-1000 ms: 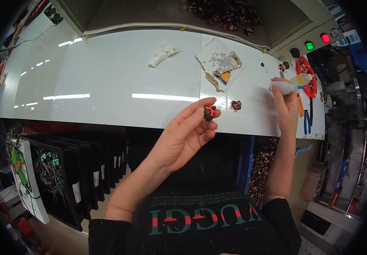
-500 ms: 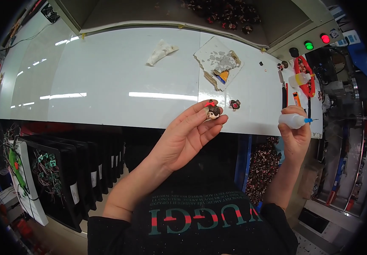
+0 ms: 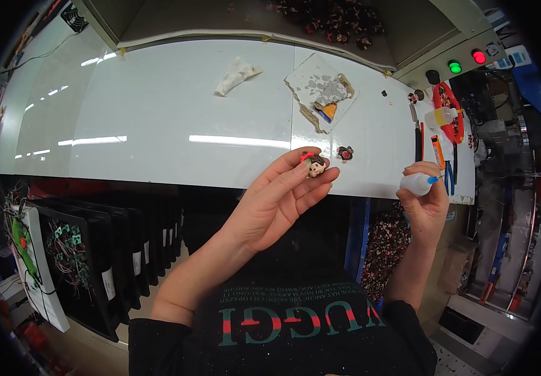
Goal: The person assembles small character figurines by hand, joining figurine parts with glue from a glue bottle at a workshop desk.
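My left hand point(image 3: 283, 197) pinches a small figure head point(image 3: 315, 166), too tiny to read its features; my fingertips cover its lower side. My right hand point(image 3: 427, 200) wraps a small bottle point(image 3: 418, 182), hiding most of its body behind my fingers.

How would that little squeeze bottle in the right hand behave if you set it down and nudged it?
The small white squeeze bottle looks like soft plastic, so it probably gives under the right hand rather than staying stiff. It seems light, since a few fingertips carry it. With its round body and narrow blue tip, it would likely tip easily and roll on the glossy white table.
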Tool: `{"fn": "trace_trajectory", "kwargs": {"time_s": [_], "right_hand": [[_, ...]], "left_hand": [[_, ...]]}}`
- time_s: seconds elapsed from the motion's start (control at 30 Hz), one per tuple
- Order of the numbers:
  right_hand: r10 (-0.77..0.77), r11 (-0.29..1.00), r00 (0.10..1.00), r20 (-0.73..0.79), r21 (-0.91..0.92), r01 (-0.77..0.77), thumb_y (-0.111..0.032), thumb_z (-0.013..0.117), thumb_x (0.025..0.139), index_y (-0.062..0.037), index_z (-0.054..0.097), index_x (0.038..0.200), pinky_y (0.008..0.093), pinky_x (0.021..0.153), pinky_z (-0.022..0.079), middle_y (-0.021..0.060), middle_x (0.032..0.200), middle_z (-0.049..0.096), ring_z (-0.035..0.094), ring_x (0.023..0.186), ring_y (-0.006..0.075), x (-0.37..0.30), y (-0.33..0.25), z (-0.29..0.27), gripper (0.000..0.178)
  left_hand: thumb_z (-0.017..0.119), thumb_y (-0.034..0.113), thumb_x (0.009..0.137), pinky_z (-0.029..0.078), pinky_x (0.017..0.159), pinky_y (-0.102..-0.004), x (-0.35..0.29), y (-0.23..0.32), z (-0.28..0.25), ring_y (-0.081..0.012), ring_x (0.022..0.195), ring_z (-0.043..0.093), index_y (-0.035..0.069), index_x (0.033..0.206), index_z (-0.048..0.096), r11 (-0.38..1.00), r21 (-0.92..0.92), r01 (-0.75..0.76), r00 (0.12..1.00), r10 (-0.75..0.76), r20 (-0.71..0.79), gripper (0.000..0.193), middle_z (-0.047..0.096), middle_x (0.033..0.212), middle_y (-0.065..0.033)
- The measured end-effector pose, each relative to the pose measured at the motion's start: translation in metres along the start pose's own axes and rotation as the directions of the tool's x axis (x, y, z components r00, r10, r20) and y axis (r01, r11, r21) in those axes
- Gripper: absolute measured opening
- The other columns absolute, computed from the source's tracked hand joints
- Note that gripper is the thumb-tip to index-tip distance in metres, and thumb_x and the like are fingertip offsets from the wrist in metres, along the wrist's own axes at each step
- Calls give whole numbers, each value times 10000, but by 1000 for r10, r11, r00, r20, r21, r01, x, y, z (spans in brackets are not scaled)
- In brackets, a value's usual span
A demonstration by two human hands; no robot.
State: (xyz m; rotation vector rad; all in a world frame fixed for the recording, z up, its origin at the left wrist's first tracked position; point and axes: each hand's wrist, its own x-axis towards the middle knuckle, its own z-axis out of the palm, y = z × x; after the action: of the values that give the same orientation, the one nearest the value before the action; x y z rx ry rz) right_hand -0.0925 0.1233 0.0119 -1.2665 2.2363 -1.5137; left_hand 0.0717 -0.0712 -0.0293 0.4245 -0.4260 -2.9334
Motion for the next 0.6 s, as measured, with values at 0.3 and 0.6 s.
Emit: {"fn": "trace_trajectory", "kwargs": {"time_s": [0.3, 0.6], "right_hand": [[-10, 1000, 1000, 17, -26, 10, -13, 751, 677, -15, 556, 984, 265, 795, 411, 65, 966, 528, 511, 884, 156, -1, 0, -3, 363], [-90, 991, 996, 26, -100, 93, -126, 771, 692, -1, 557, 973, 257, 730, 397, 59, 907, 514, 488, 819, 152, 0, 0, -11, 374]], "left_hand": [[501, 161, 939, 446, 882, -265, 3, -6, -3, -158, 1053, 530, 63, 1311, 402, 1000, -10, -23, 999, 23, 28, 397, 552, 1132, -69], [446, 205, 968, 469, 857, -250, 4, -7, 2, -134, 1008, 552, 35, 1325, 387, 999, -34, 3, 999, -2, 45, 399, 542, 1163, -95]]}}
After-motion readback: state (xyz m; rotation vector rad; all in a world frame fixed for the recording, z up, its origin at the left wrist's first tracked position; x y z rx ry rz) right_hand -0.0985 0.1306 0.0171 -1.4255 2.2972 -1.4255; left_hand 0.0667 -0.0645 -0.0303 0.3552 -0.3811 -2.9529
